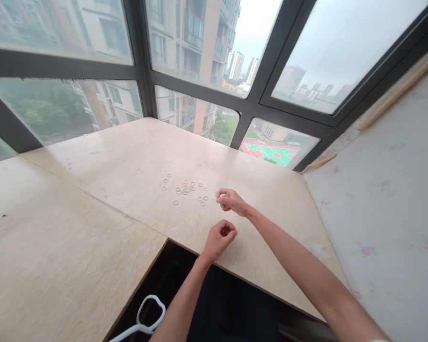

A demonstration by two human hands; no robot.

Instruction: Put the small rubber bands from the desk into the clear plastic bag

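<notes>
Several small thin coloured rings (184,192), which look like rubber bands, lie on the pale marble-patterned tabletop (135,156). Most are bunched in a loose cluster, with a few scattered around it. Just right of the rings, my right hand (231,201) hovers with thumb and forefinger pinched; something tiny shows at the fingertips, too small to name. My left hand (218,240) is nearer to me, by the table's front edge, its fingers curled to meet the thumb. Whatever it may hold is hidden inside the fingers.
Dark-framed windows (142,61) border the far side of the table. A flower-patterned wall (385,213) stands at the right. Below the table's cut-out edge, a white looped object (164,311) shows at lower left. A small dark speck (2,216) lies on the left tabletop.
</notes>
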